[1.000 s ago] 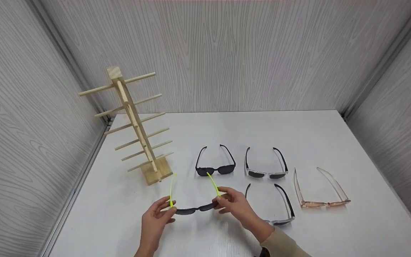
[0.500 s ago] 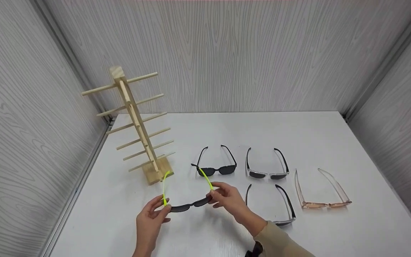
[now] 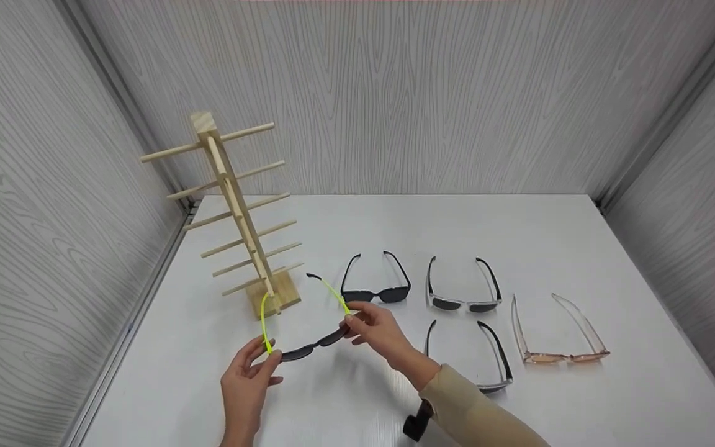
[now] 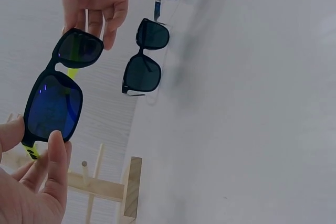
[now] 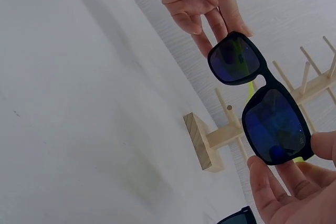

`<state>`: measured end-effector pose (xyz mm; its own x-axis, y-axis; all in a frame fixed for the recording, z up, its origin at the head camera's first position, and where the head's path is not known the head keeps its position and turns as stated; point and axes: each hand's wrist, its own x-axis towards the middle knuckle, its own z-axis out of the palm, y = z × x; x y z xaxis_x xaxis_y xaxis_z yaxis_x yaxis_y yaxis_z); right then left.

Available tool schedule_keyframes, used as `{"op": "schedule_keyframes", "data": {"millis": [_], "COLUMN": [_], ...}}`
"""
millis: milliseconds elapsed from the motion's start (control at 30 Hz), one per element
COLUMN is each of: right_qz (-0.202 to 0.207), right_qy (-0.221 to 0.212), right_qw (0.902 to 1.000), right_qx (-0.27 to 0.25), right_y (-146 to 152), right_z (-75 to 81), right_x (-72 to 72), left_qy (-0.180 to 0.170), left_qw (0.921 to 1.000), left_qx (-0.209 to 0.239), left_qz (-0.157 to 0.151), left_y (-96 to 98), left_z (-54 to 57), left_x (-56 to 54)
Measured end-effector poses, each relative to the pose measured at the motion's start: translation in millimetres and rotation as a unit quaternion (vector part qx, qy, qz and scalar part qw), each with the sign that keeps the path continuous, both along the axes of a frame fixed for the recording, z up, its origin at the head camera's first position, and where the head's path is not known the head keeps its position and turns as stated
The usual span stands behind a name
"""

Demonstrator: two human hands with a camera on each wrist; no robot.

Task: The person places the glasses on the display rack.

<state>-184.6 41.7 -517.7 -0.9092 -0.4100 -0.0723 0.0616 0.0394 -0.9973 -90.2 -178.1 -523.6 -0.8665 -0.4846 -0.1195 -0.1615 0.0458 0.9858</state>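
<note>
A pair of sunglasses (image 3: 297,353) with a black front, dark bluish lenses and neon yellow temples is held off the table between both hands, temples unfolded and pointing away from me. My left hand (image 3: 246,379) pinches its left hinge corner; my right hand (image 3: 382,335) pinches the right one, slightly higher, so the frame tilts. In the left wrist view the sunglasses (image 4: 55,106) show both lenses, with fingertips at each end. A wooden display stand (image 3: 239,211) with several pairs of pegs stands just beyond the left hand, and the left temple tip overlaps its base in the head view.
On the white table (image 3: 488,223) lie black sunglasses (image 3: 375,295), two clear-fronted sunglasses (image 3: 464,304) (image 3: 491,386) with dark temples, and pink transparent glasses (image 3: 565,357), all with temples unfolded. Grey wood-grain panels (image 3: 388,93) enclose the back and sides.
Both hands have moved left and slightly away from me with the yellow-templed sunglasses, closer to the stand's base. The sunglasses have tilted more, right end up. The other glasses stay put.
</note>
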Motion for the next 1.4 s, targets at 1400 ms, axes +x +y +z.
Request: {"op": "schedule_keyframes", "data": {"millis": [1400], "right_qz": [-0.075], "right_qy": [-0.001], "right_qw": [0.9972], "right_qx": [-0.002], "right_y": [-74.7], "right_z": [5.8], "right_x": [-42.3], "left_qy": [0.119], "left_qw": [0.9919], "left_qx": [-0.026], "left_qz": [0.035], "left_y": [-45.4], "left_z": [-25.1], "left_x": [-47.2]}}
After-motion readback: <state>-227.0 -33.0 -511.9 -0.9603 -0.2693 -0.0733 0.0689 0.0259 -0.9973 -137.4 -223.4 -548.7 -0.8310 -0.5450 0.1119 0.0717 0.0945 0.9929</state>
